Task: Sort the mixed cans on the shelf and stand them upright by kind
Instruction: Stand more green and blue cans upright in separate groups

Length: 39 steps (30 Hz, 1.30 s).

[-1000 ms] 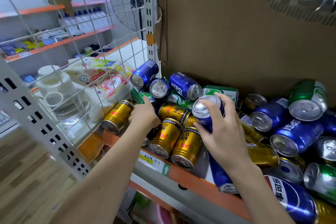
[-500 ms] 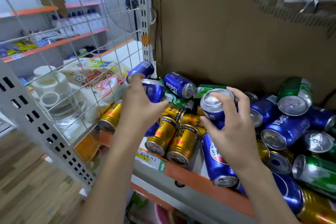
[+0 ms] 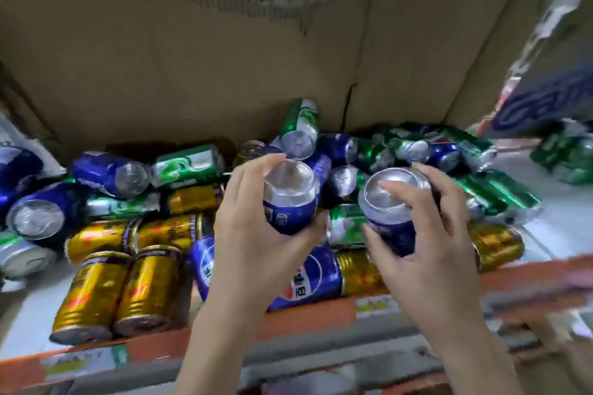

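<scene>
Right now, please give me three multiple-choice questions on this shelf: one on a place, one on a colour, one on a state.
1. Where do the two gold cans at the front left lie?
A. at the shelf's front edge
B. against the cardboard
C. in a hand

2. What colour is the can in the left hand?
A. green
B. gold
C. blue

3. What is the right hand doing?
A. resting flat on the shelf
B. gripping a blue can
C. hanging idle

Answers:
1 A: their ends reach the orange front edge.
2 C: its body is blue below the silver end.
3 B: fingers curl round it, with the can clear of the pile.
</scene>
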Motion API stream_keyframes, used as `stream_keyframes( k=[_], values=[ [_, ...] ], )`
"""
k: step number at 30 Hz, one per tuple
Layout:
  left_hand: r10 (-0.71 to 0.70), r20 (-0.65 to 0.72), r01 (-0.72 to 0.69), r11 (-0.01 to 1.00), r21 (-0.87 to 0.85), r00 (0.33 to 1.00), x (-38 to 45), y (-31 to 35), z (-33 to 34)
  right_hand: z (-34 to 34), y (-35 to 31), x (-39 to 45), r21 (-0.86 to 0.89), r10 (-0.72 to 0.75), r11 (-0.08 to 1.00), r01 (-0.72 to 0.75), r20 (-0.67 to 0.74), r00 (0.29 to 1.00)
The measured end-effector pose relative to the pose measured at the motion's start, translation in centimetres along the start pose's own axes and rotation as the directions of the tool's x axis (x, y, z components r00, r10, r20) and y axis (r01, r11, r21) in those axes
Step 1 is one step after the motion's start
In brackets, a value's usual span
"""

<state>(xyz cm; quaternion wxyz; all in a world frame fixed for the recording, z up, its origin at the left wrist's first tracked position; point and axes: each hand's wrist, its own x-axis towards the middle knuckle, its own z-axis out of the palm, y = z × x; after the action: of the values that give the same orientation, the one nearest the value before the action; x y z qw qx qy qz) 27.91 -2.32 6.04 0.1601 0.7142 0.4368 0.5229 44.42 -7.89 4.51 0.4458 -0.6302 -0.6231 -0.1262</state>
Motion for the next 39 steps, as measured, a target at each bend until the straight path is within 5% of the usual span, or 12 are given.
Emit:
stream_keyframes(
  k=[6, 22, 29, 39],
  values=[
    [0.087, 0.144, -0.069, 0.989, -0.129, 0.986, -1.0, 6.3, 9.5, -7.0, 8.6, -2.2, -0.083, 0.151, 0.984, -0.159, -0.088, 0.985],
    [0.154, 0.451, -0.095, 0.984, -0.15, 0.879, -10.6, 27.3, 36.6, -28.1, 34.1, -9.1, -0.243, 0.361, 0.892, -0.382, -0.127, 0.924],
    [0.164, 0.568, -0.123, 0.986, -0.11, 0.807, -11.7, 30.7, 43.7, -31.8, 40.6, -10.2, -0.259, 0.432, 0.851, -0.457, -0.148, 0.89],
    [0.134, 0.586, -0.092, 0.991, -0.1, 0.799, -9.6, 32.8, 56.0, -33.9, 52.2, -7.4, -0.264, 0.479, 0.822, -0.504, -0.155, 0.864]
  ],
)
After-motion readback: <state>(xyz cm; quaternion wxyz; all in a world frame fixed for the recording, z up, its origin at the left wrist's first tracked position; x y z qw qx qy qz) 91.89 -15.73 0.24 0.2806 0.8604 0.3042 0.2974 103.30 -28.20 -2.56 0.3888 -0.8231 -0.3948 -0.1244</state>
